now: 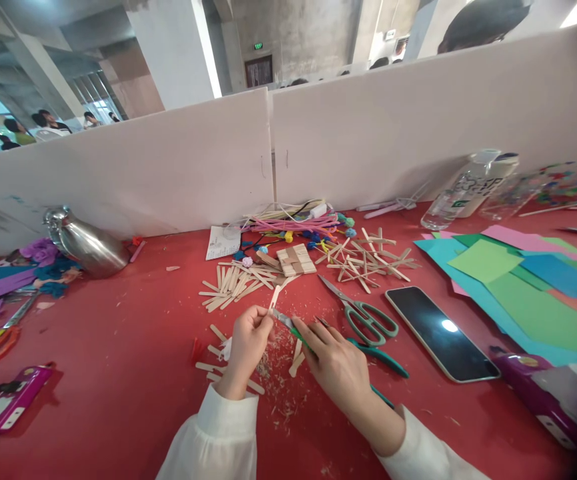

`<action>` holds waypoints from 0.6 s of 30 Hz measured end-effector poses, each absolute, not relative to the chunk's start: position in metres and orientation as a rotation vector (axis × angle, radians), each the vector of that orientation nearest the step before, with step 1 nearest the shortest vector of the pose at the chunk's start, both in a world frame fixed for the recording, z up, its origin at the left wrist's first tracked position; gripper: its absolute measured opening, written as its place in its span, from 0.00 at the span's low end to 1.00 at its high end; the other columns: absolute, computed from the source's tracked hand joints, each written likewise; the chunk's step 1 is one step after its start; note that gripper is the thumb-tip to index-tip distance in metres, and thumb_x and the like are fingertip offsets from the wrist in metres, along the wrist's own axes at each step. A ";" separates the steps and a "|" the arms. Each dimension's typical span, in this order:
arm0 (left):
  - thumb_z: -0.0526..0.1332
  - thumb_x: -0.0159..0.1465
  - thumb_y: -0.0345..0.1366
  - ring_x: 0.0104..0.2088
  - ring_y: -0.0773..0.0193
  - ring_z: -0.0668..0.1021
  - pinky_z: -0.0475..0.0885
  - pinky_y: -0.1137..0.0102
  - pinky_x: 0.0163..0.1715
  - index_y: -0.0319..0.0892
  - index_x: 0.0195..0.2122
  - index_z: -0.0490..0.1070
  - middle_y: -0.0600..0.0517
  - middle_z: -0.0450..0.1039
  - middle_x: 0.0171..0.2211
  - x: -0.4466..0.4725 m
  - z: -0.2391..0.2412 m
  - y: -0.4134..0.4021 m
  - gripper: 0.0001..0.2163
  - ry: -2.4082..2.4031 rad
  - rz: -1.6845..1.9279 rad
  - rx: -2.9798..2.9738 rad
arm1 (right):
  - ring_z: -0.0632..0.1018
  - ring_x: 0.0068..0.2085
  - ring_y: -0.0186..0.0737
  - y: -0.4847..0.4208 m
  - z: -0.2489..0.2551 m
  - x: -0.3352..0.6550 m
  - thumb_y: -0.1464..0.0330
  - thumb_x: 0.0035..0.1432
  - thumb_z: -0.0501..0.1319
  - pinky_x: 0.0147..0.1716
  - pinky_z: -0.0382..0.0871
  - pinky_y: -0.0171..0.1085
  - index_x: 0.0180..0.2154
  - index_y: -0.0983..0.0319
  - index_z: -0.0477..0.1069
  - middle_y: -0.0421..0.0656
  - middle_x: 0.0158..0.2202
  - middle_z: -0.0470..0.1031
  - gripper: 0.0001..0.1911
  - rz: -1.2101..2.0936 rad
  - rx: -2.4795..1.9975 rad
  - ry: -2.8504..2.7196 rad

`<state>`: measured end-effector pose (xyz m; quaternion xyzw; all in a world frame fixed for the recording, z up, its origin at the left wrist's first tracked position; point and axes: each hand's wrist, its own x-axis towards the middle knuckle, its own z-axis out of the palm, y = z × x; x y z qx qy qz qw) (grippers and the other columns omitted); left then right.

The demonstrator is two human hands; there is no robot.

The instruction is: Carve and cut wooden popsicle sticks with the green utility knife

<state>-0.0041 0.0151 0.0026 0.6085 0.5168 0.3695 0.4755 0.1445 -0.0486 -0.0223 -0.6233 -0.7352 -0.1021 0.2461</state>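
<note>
My left hand [246,345] pinches a thin wooden craft stick [274,298] that points up and away. My right hand [332,360] grips a green-handled craft knife [288,323], and its blade tip rests against the lower part of the stick. Wood shavings [274,365] lie on the red table [118,373] under both hands, with a few cut stick pieces [218,363] beside them.
Green-handled scissors [363,312] and a phone [441,332] lie right of my hands. Further back are loose sticks [233,283], a glued stick panel [296,260], pipe cleaners [293,223], coloured paper [518,280], a bottle [461,190], a metal jug [86,243]. A white partition [168,167] closes the back.
</note>
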 end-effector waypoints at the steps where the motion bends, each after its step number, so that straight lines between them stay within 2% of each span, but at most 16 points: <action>1: 0.54 0.57 0.38 0.16 0.72 0.64 0.58 0.77 0.18 0.41 0.25 0.62 0.59 0.60 0.16 -0.004 0.002 0.015 0.07 1.272 0.914 1.504 | 0.74 0.31 0.38 -0.048 -0.022 0.144 0.72 0.58 0.52 0.25 0.63 0.34 0.49 0.60 0.69 0.44 0.33 0.76 0.18 -0.260 -1.705 -1.987; 8: 0.52 0.59 0.39 0.18 0.71 0.61 0.55 0.76 0.19 0.42 0.26 0.61 0.58 0.59 0.18 -0.003 -0.002 0.013 0.08 1.356 0.943 1.767 | 0.76 0.29 0.34 -0.046 -0.024 0.143 0.70 0.58 0.50 0.22 0.63 0.30 0.47 0.59 0.70 0.41 0.30 0.76 0.17 -0.079 -1.702 -1.902; 12: 0.51 0.60 0.39 0.17 0.71 0.61 0.55 0.76 0.19 0.42 0.25 0.60 0.58 0.59 0.17 -0.002 -0.001 0.012 0.09 1.343 0.922 1.820 | 0.76 0.29 0.37 -0.047 -0.024 0.144 0.70 0.57 0.50 0.22 0.63 0.31 0.47 0.59 0.70 0.43 0.29 0.76 0.18 0.009 -1.702 -1.888; 18: 0.50 0.60 0.36 0.17 0.71 0.62 0.55 0.77 0.19 0.42 0.26 0.60 0.58 0.60 0.17 -0.001 0.000 0.012 0.07 1.339 0.906 1.931 | 0.76 0.33 0.42 -0.050 -0.021 0.144 0.70 0.56 0.51 0.24 0.63 0.34 0.48 0.59 0.70 0.47 0.34 0.76 0.19 0.254 -1.733 -1.766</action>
